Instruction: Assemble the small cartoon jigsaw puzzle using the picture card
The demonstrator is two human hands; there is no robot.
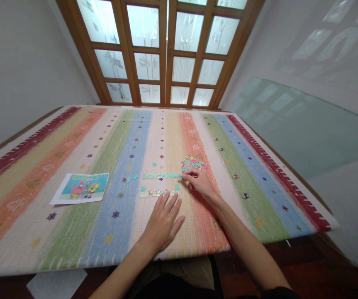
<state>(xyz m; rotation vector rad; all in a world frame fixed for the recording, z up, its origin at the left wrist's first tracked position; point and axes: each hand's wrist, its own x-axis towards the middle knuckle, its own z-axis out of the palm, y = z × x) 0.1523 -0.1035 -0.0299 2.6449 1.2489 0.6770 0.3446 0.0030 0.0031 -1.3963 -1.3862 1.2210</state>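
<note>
My left hand (164,220) lies flat on the cloth, fingers apart, the tips touching the lower edge of a joined strip of jigsaw pieces (154,193). Above that strip runs a second row of teal jigsaw pieces (160,176). At this row's right end my right hand (199,182) is closed in a pinch on a small teal puzzle piece (180,177), mostly covered by the fingertips. Just beyond the right hand sits a heap of loose puzzle pieces (193,162), teal, pink and yellow. A few single teal pieces (135,177) lie left of the row.
A printed cartoon picture (81,189) lies on the left of the striped tablecloth (110,232). Beyond the table stand wood-framed glass doors (166,54). A glass panel (306,128) leans at the right wall. Below the near edge is a pale sheet (57,284).
</note>
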